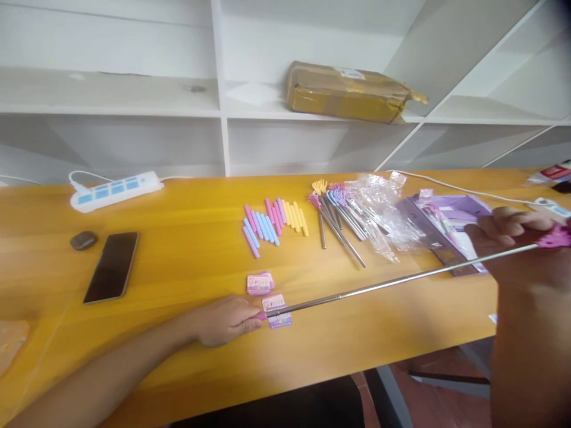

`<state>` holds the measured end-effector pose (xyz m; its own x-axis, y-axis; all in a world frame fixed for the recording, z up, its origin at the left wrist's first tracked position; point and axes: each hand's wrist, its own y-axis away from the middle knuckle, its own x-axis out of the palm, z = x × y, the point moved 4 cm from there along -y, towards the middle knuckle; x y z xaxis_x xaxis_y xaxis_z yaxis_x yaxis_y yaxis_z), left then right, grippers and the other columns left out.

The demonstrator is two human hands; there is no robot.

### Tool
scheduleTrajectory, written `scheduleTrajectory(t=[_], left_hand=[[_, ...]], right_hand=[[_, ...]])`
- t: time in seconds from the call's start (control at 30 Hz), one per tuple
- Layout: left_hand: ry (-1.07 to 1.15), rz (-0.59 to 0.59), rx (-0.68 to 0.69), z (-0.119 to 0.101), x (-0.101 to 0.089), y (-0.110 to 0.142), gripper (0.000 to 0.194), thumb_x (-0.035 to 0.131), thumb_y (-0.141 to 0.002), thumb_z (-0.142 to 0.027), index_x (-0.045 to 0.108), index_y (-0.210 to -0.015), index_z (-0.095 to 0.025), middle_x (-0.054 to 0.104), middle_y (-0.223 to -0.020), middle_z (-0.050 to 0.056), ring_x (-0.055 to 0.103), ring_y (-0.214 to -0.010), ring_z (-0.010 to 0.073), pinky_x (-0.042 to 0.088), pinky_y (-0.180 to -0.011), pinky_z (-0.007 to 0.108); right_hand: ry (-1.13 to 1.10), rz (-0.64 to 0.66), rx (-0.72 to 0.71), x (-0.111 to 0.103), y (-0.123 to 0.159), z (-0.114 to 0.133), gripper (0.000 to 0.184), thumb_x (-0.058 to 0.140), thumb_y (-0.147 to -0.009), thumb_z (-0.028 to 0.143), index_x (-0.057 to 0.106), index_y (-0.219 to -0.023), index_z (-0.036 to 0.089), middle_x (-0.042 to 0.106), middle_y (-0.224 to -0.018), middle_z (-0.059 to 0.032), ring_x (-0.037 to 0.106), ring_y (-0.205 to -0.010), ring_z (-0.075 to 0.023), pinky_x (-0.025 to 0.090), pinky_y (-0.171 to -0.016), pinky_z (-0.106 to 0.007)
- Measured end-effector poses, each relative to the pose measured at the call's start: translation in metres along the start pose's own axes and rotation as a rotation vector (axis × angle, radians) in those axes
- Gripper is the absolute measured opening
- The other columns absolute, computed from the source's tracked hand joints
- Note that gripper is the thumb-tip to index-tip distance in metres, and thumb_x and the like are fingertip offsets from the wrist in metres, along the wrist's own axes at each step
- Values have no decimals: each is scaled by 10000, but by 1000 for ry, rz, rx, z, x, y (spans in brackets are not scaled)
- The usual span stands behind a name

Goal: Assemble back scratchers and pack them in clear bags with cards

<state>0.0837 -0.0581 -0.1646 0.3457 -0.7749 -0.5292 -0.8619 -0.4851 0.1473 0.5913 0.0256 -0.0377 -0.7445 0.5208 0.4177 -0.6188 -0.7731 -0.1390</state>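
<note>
A telescopic back scratcher (401, 280) stretches at full length across the view, its steel rod slanting up to the right. My left hand (225, 321) is closed round its pink grip, above a small printed card (280, 321) on the table. At the right edge, my right hand (508, 229) has its fingers curled by the pink claw head (555, 236), holding that end. More back scratchers (341, 211) with orange, pink, blue and purple claws lie in a pile. Beside them are rows of pink, blue and yellow grip sleeves (267, 226). A small stack of cards (259, 284) lies near my left hand.
Clear plastic bags (392, 214) lie against a purple box (473, 205) with things inside. A phone (111, 267), a dark small case (84, 240) and a power strip (118, 191) are at left. Behind stands a white shelf (156, 95) bearing a taped carton (348, 92).
</note>
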Motion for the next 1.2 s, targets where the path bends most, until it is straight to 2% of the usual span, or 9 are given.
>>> scheduleTrajectory(t=[0.1, 0.23, 0.37, 0.47, 0.57, 0.67, 0.77, 0.9, 1.2], left_hand=[[24, -15, 10, 1, 0, 0, 423, 313, -1145, -489, 394, -826, -224, 415, -732, -7, 380, -635, 178, 300, -648, 332], [-1, -63, -16, 2, 2, 3, 418, 295, -1144, -480, 382, -826, -223, 453, -762, 7, 396, -658, 183, 318, -668, 333], [70, -145, -78, 5, 3, 6, 437, 279, -1141, -501, 435, -848, -217, 497, -796, 15, 436, -687, 182, 337, -674, 322], [176, -191, -121, 9, 3, 7, 466, 282, -1136, -545, 521, -921, -209, 507, -818, 9, 457, -725, 182, 356, -688, 311], [241, -210, -162, 14, 3, 8, 493, 281, -1130, -586, 497, -890, -213, 436, -779, -14, 417, -701, 165, 343, -668, 301], [226, -194, -151, 17, 5, 9, 501, 259, -1127, -604, 387, -828, -223, 363, -762, -27, 359, -678, 150, 317, -646, 299], [174, -194, -84, 17, 4, 9, 475, 255, -1133, -581, 370, -843, -222, 391, -802, -16, 372, -715, 157, 346, -690, 308], [200, -128, -112, 19, 1, 7, 470, 271, -1138, -568, 358, -827, -226, 366, -763, -29, 351, -680, 148, 325, -662, 305], [182, -123, -175, 18, -1, 6, 456, 293, -1135, -559, 349, -831, -224, 371, -785, -31, 342, -696, 144, 309, -662, 298]], right_hand=[[87, 316, 7, 37, 5, -24, 733, 286, -1072, 401, 692, -505, 175, 340, -573, -43, 390, -532, -129, 144, -606, -414], [-33, 451, -41, 80, 1, -62, 561, 501, -956, 495, 651, -505, 198, 326, -578, 3, 324, -499, -103, 192, -580, -372], [-86, 731, -66, 133, 19, -96, 498, 550, -925, 562, 659, -584, 215, 363, -621, 19, 353, -548, -105, 272, -584, -312], [-49, 855, 30, 168, 69, -127, 600, 415, -1011, 586, 719, -662, 205, 413, -660, -6, 432, -616, -127, 336, -622, -306], [-26, 993, 153, 191, 155, -161, 680, 330, -1064, 641, 757, -759, 208, 462, -665, -22, 464, -649, -156, 406, -672, -324], [-41, 1151, 291, 196, 243, -189, 765, 223, -1076, 702, 717, -777, 199, 530, -675, -45, 494, -631, -178, 451, -651, -339], [-199, 1172, 415, 188, 284, -198, 702, 264, -1078, 696, 713, -891, 190, 572, -781, -62, 524, -710, -192, 457, -701, -348], [-174, 1211, 451, 179, 275, -202, 714, 279, -1085, 712, 715, -922, 170, 609, -902, -84, 528, -718, -173, 407, -649, -313], [-117, 1221, 420, 177, 264, -214, 763, 265, -1083, 730, 711, -865, 151, 670, -860, -93, 571, -703, -168, 397, -622, -290]])
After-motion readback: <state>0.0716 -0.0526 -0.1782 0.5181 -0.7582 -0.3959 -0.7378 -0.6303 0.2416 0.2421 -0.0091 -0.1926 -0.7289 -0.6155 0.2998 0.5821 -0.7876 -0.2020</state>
